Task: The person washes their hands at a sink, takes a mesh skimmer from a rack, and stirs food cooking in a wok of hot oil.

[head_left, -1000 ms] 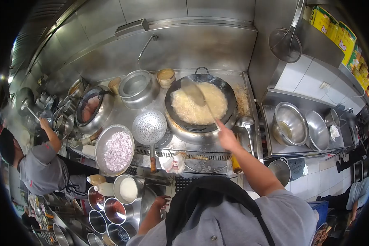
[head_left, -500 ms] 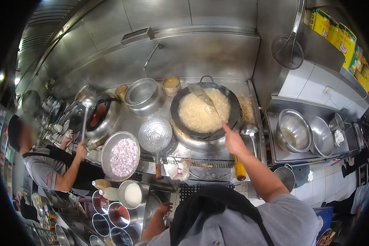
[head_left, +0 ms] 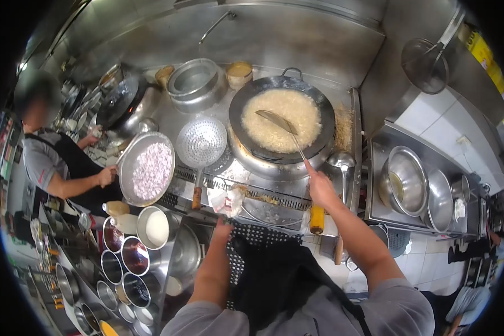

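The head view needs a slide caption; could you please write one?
Right hand holds a spatula in a wok of pale food.

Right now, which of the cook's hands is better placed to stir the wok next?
Probably the right hand: it grips the spatula, whose blade sits in the pale food in the wok. The left hand is nearer the body, away from the wok, near a white bundle.

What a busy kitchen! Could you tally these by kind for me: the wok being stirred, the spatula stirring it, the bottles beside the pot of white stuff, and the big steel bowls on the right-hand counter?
Wok: 1
Spatula, in the right hand: 1
Bottles: 2
Big steel bowls: 2
Total: 6
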Demonstrator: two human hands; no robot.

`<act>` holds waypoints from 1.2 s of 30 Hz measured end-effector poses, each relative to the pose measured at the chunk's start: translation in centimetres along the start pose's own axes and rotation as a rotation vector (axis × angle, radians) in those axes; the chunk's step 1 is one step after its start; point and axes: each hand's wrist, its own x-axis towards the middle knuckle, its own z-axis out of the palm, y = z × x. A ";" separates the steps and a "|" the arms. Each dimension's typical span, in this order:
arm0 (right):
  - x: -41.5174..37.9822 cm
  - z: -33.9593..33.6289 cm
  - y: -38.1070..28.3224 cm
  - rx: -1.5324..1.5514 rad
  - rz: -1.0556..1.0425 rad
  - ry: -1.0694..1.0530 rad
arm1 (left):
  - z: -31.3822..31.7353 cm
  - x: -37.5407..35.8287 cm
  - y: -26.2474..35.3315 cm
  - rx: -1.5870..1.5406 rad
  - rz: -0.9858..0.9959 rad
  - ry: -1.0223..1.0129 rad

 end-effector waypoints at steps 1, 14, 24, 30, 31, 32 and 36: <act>0.2 0.0 0.9 -0.068 -0.042 0.028 | 1.7 -2.1 3.4 -0.084 -0.123 -0.045; -19.2 14.5 4.4 0.906 0.015 -0.436 | 1.3 -13.7 -11.3 0.840 0.547 -0.104; -11.4 32.8 -6.8 0.814 -0.085 0.216 | 6.4 -19.1 1.0 -0.486 -0.186 -0.334; -11.4 32.2 -6.1 1.495 0.614 -0.149 | 8.6 -10.9 -3.6 -0.452 0.080 -0.448; -13.2 31.0 -7.1 1.465 0.389 -0.156 | 8.1 -7.9 -6.0 -0.384 0.191 -0.409; -15.2 28.1 -8.5 1.293 0.384 -0.277 | 6.3 -6.3 -7.6 -0.310 0.289 -0.365; -21.3 17.5 -3.8 1.028 0.080 -0.720 | -12.1 -9.7 3.3 0.622 0.433 -0.026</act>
